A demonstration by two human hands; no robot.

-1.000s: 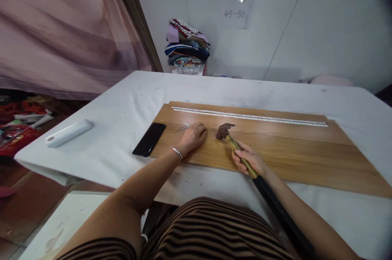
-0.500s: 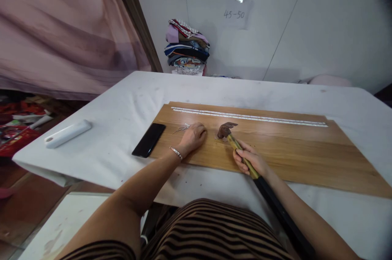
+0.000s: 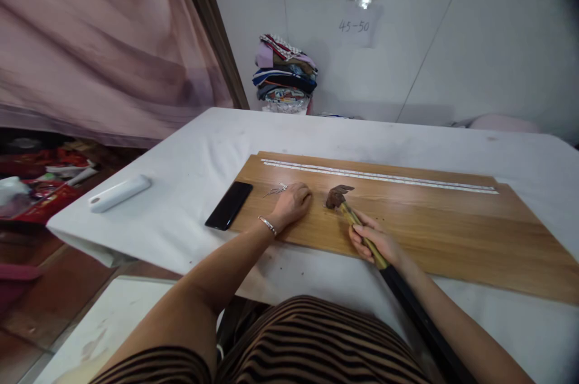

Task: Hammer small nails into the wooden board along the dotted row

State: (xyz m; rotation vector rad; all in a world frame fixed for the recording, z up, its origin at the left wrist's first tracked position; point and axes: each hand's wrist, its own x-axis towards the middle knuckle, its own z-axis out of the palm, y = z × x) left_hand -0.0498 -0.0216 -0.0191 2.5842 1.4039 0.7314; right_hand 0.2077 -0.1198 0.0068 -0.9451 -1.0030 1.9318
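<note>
1. Camera view: swung slightly to the left since half a second ago, setting table and board farther right in the frame; hands and hammer keep nearly the same places over the board.
2. Hammer (image 3: 400, 290), one: rust-brown claw head, yellowish upper handle, black lower handle. Head low at the board's left half, claw pointing right; contact with the wood cannot be told.
3. Right hand (image 3: 373, 236): closed round the yellowish handle, a little below the head.
4. Left hand (image 3: 292, 203): laid on the board left of the hammer head, apart from it, fingers curled; whether they pinch anything cannot be told. Silvery bracelet (image 3: 268, 226) at the wrist.
5. Nails (image 3: 277, 189), small loose heap: on the board, just left of the left hand.
6. Board (image 3: 434, 233), wood-grained: flat on the white-covered table (image 3: 181, 167).
7. Strips (image 3: 380, 177), whitish, pair: side by side along the board's far edge.
8. Phone (image 3: 229, 206), black: at the board's left edge.
9. White oblong piece (image 3: 120, 193): table's left end.
10. Folded cloth stack (image 3: 287, 76): beyond the table, by the wall.
</note>
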